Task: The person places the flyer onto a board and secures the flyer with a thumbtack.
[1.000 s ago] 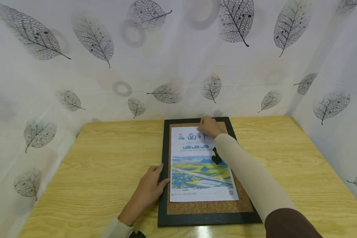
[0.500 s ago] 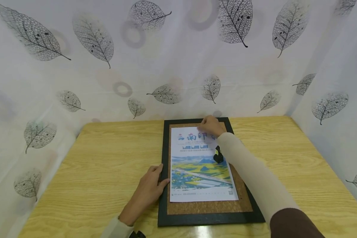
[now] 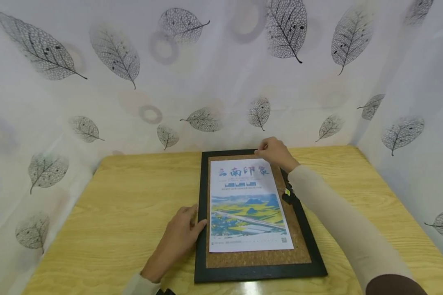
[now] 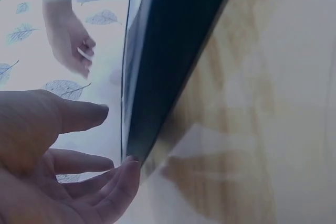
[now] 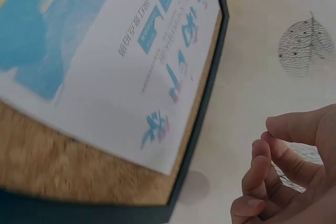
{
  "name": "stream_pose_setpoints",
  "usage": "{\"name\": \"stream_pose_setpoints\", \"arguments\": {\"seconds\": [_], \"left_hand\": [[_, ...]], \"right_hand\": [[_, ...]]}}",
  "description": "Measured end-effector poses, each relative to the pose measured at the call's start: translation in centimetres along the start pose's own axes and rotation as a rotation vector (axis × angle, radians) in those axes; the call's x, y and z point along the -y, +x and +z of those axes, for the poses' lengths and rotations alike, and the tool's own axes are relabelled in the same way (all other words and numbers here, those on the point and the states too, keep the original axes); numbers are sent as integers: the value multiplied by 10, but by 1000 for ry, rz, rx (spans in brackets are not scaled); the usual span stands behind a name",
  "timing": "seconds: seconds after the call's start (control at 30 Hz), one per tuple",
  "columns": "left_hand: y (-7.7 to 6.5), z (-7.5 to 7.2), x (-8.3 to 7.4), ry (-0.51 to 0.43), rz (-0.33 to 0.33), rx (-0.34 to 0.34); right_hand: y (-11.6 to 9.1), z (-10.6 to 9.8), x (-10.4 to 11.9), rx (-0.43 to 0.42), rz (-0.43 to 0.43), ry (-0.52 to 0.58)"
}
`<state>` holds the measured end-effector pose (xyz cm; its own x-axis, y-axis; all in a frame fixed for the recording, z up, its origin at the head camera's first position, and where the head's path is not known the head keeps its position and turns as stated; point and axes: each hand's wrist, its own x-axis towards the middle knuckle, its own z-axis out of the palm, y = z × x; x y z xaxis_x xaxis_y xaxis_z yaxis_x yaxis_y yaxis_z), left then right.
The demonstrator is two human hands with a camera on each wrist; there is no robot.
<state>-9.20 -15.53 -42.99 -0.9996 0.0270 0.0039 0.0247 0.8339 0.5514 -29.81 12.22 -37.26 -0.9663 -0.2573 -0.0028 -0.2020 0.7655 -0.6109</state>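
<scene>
A cork board [image 3: 258,257] with a black frame lies on the wooden table. On its cork is a printed poster [image 3: 243,243] with large characters along the top and a coloured landscape below. My left hand [image 3: 177,231] holds the board's left edge, thumb over the frame and fingers against its outer side. In the left wrist view, fingertips [image 4: 131,166] meet the dark frame [image 4: 168,45]. Over the board's top edge is my right hand [image 3: 275,152], its fingers loosely curled. The right wrist view shows the right thumb [image 5: 291,129] and forefinger close together, with nothing visible between them.
Bare wooden table [image 3: 133,192] extends on both sides of the board. A pale curtain [image 3: 214,73] printed with skeleton leaves hangs behind and at the sides. A small black device [image 3: 288,195] is worn on the right wrist.
My right hand has moved off the poster's upper part, rightward and up to the board's top edge, uncovering the last large character. The left hand stays at the left edge.
</scene>
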Motion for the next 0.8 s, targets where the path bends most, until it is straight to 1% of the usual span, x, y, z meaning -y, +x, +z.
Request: {"name": "stream_pose_setpoints", "arguments": {"seconds": [0.07, 0.17, 0.27, 0.37, 0.43, 0.53, 0.63, 0.8], "left_hand": [[-1, -5, 1, -10, -7, -19], [-3, -12, 3, -27, -28, -40], [-5, -18, 5, -30, -39, -65], [-6, -23, 7, -7, -19, -111], [-7, -26, 8, 12, 6, -145], [-11, -31, 10, 34, 33, -190], [-15, -35, 12, 53, 45, -223], [-22, -38, 16, 85, 55, -260]], "right_hand": [[-9, -10, 0, -4, -32, -20], [-26, -25, 1, -14, -69, -14], [-45, -40, 2, -46, -106, -25], [-64, -52, 2, -95, -126, -55], [-75, -59, 2, -126, -134, -75], [-92, -66, 0, -184, -142, -108], [-109, -69, -5, -249, -156, -144], [-133, -66, -19, -358, -228, -211]]}}
